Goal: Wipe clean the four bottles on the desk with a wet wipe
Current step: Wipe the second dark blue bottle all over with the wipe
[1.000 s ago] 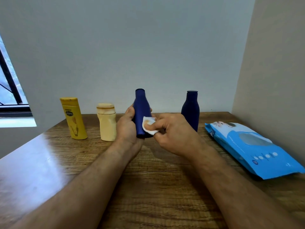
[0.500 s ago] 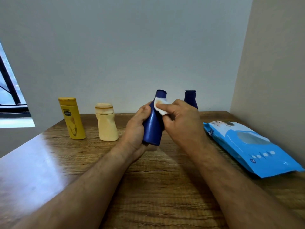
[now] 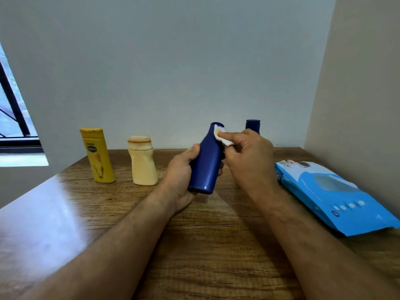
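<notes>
My left hand [image 3: 181, 169] grips a dark blue bottle [image 3: 205, 167] around its lower body, holding it off the wooden desk [image 3: 205, 245] and tilted to the right. My right hand [image 3: 249, 156] pinches a small white wet wipe [image 3: 221, 136], stained orange-brown, against the bottle's neck near the cap. A second dark blue bottle [image 3: 252, 126] stands behind my right hand, with only its cap showing. A yellow bottle [image 3: 97, 155] and a cream bottle [image 3: 142, 162] stand upright on the desk at the left.
A blue and white pack of wet wipes [image 3: 333, 195] lies flat on the desk at the right, close to the beige side wall. A grey wall runs behind the desk, and a window [image 3: 13, 118] is at the far left.
The blue bottle went from upright to tilted right and came closer to me. My right hand carried the wipe from the bottle's lower body up to its neck.
</notes>
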